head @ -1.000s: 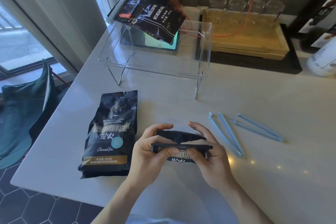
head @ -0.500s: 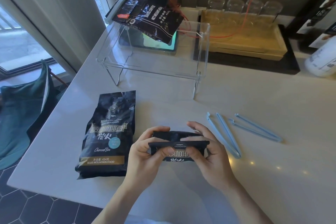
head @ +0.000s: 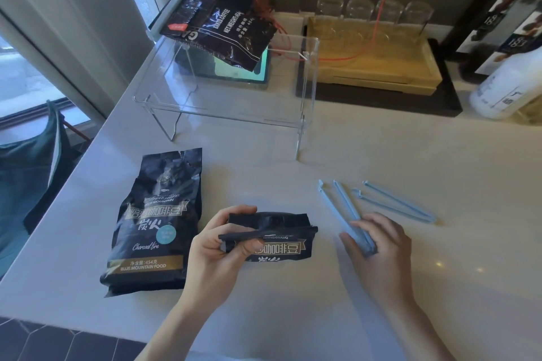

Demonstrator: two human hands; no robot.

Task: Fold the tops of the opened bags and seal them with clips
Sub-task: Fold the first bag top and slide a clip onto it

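Note:
A black coffee bag (head: 278, 239) with its top folded over sits at the front of the white counter (head: 381, 155). My left hand (head: 217, 249) pinches the fold at the bag's left end. My right hand (head: 378, 246) lies over the near end of a light blue clip (head: 340, 208), fingers curling around it. A second blue clip (head: 393, 204) lies just right of it. Another black coffee bag (head: 158, 223) lies flat to the left, its top unfolded. A third bag (head: 223, 29), sealed with a pale clip (head: 168, 13), rests on a clear acrylic stand (head: 234, 97).
Behind the stand lies a tablet (head: 252, 73). A wooden tray (head: 372, 61) on a black mat, with several glasses (head: 375, 12) behind it, sits at the back right. A white bottle (head: 504, 88) stands far right. The counter's left edge drops to a green chair (head: 26, 170).
My right hand has let go of the folded bag and moved right onto the nearer blue clip. My left hand alone keeps hold of the fold.

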